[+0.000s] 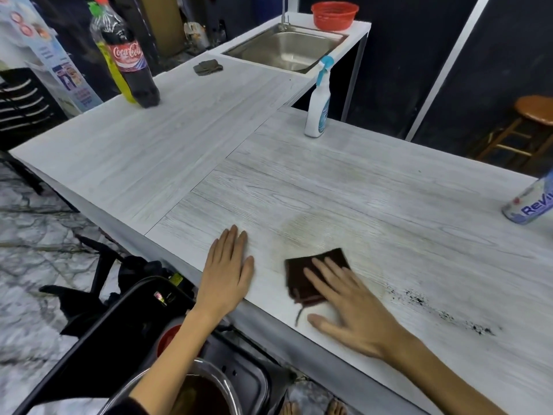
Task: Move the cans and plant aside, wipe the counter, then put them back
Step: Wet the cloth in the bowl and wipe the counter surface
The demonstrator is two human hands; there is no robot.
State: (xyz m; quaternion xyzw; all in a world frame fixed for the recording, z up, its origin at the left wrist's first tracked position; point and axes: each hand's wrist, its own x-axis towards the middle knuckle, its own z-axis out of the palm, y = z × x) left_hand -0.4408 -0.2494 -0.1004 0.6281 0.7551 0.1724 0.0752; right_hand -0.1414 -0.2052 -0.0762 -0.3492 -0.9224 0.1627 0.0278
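Observation:
A dark brown cloth (pixel 302 277) lies flat on the pale wood-grain counter (pixel 374 205) near its front edge. My right hand (pixel 350 307) presses on the cloth with fingers spread, blurred by motion. My left hand (pixel 227 271) rests flat on the counter, palm down, to the left of the cloth and apart from it. A damp smear shows just beyond the cloth. Dark crumbs (pixel 443 313) are scattered on the counter right of my right hand. One white and blue can (pixel 529 199) stands at the right edge, partly cut off. No plant is in view.
A spray bottle (pixel 317 103) stands at the counter's far edge. A cola bottle (pixel 131 55) and a yellow bottle behind it stand far left. A grey rag (pixel 208 67) lies near the steel sink (pixel 287 49), a red basket (pixel 334 15) beside it. A wooden stool (pixel 529 127) stands beyond.

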